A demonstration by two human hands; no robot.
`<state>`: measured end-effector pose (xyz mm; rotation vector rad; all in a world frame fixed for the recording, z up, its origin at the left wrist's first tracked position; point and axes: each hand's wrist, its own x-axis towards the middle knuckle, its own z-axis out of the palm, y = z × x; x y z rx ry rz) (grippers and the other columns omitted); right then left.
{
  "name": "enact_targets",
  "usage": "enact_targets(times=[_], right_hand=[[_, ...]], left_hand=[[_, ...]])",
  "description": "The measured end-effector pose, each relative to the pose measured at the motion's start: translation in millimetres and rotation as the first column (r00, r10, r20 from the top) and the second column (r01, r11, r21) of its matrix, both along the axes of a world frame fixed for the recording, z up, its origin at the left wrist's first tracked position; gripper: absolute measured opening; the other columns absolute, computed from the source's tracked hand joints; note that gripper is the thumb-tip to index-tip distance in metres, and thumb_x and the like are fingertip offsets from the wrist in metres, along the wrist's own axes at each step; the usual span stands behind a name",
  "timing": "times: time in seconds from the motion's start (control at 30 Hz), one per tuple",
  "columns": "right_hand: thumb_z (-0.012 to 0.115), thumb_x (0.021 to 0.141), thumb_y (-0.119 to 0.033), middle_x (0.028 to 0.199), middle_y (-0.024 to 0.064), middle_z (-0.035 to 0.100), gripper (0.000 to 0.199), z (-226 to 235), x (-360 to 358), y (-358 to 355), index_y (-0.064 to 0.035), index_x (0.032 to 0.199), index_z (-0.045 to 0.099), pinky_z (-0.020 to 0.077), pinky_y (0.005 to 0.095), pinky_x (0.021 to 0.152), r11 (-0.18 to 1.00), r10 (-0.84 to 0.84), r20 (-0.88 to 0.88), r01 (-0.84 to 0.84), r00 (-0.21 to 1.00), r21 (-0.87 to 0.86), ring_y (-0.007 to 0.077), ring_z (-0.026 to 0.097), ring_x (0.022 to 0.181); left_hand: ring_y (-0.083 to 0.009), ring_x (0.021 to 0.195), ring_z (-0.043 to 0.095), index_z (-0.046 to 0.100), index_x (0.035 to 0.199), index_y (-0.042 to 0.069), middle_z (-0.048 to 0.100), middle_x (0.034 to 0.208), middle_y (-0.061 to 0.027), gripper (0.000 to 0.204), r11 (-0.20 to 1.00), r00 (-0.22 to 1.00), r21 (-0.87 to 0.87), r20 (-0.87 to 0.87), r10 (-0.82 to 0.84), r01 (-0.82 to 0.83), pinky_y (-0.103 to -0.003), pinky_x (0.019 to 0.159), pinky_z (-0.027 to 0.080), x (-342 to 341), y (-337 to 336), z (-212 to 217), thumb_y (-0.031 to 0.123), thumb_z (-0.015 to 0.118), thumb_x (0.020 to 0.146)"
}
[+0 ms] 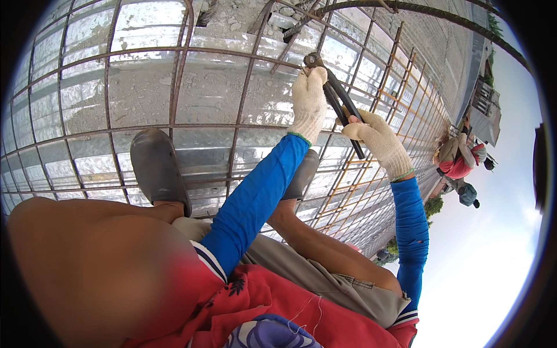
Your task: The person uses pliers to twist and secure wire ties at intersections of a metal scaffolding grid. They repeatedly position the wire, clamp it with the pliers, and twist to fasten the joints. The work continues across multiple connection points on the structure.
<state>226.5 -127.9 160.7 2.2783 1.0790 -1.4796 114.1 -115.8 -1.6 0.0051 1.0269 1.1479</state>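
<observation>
While the black pincers [342, 93] sit over the rebar mesh [253, 56], handles in the right hand's [374, 136] grip, a careless squeeze could nip the left hand [308, 104], fingertips beside the jaws; whether it pinches anything, I cannot tell.

The gloves [308, 103] are cream with green hems [300, 137]; the sleeves [261, 188], blue; the tool handles [338, 87], black; the bars [253, 56], rust-brown; the metal sheeting [145, 29], silver-grey; the shirt [249, 290], red with navy-and-white striped trim [210, 261]; the shoes [156, 165], dark grey.
</observation>
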Motion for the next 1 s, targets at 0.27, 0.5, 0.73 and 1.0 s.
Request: enact_targets(times=[0.27, 0.5, 0.73, 1.0], right_hand=[[0.069, 0.096, -0.030, 0.132, 0.0177, 0.073, 0.063, 4.3, 0.4, 19.9, 0.0101, 0.144, 0.061, 0.0493, 0.0321, 0.108, 0.990, -0.051, -0.122, 0.067, 0.991, 0.125, 0.0219, 0.067, 0.124], [0.066, 0.098, -0.021, 0.130, 0.0207, 0.073, 0.056, 17.5, 20.2, 43.3, 0.0114, 0.143, 0.059, 0.0563, 0.0318, 0.099, 0.994, 0.061, -0.253, -0.035, 0.965, 0.107, 0.0247, 0.073, 0.114], [0.071, 0.089, -0.023, 0.073, -0.0049, 0.051, 0.034, 14.5, -12.9, 54.9, 0.0044, 0.109, 0.069, 0.0393, 0.0234, 0.048, 1.000, -0.017, 0.005, 0.017, 1.000, 0.022, 0.0040, 0.051, 0.057], [0.073, 0.089, -0.028, 0.069, -0.0063, 0.049, 0.030, -4.6, -14.8, 69.2, 0.0002, 0.096, 0.068, 0.0310, 0.0236, 0.044, 0.997, 0.056, -0.003, -0.055, 0.998, 0.053, 0.0027, 0.044, 0.050]], left_hand=[[-0.0130, 0.049, 0.054, 0.060, 0.095, 0.007, 0.059, 0.067, -0.0042, 0.024, 0.983, 0.980, -0.181, 0.195, 0.033, 0.003, -0.031, 0.044, 0.043, -11.7, 12.5, 13.8, 0.026, 0.055, 0.108], [-0.0148, 0.044, 0.055, 0.061, 0.094, 0.007, 0.064, 0.064, -0.0090, 0.038, 0.986, 0.974, -0.136, 0.215, -0.069, 0.100, -0.031, 0.039, 0.041, -21.8, 5.2, 1.3, 0.036, 0.045, 0.114], [-0.0119, 0.047, 0.054, 0.062, 0.109, 0.006, 0.065, 0.068, -0.0070, 0.034, 0.988, 0.968, -0.152, 0.251, 0.020, 0.020, -0.028, 0.040, 0.040, 6.2, -23.1, 3.2, 0.040, 0.055, 0.113], [-0.0099, 0.044, 0.047, 0.061, 0.116, 0.006, 0.059, 0.065, -0.0035, 0.025, 0.961, 0.937, -0.276, 0.330, 0.115, -0.021, -0.028, 0.040, 0.035, 0.0, -4.8, 15.1, 0.030, 0.055, 0.109]])
